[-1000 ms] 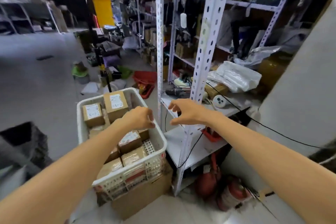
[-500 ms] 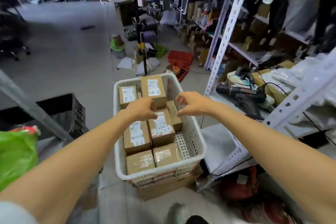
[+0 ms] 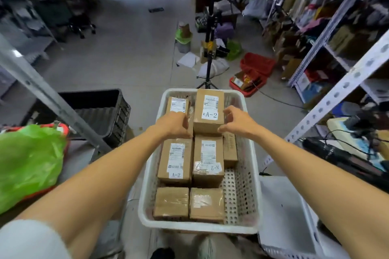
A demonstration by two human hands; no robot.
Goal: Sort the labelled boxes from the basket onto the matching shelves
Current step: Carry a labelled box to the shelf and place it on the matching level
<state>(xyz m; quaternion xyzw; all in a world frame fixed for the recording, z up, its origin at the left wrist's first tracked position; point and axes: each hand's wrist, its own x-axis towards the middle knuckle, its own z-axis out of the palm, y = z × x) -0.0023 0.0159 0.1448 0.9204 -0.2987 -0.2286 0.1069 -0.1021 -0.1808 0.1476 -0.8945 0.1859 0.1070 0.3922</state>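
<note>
Left hand [image 3: 174, 124] and right hand [image 3: 239, 121], half-curled, flank the brown cardboard A-2 box [image 3: 208, 112] for a two-sided lift; grip unclear

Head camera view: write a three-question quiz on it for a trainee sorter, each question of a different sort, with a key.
1. True or false: the white basket is empty.
2. Which label faces up on the cardboard box flanked by the left hand and the right hand? a) A-2 b) B-1 c) C-3
3. Fill in: the green plastic bag lies to the ______ of the basket.

Key: 1 false, it holds several taped boxes; 2 a; 3 left.
</note>
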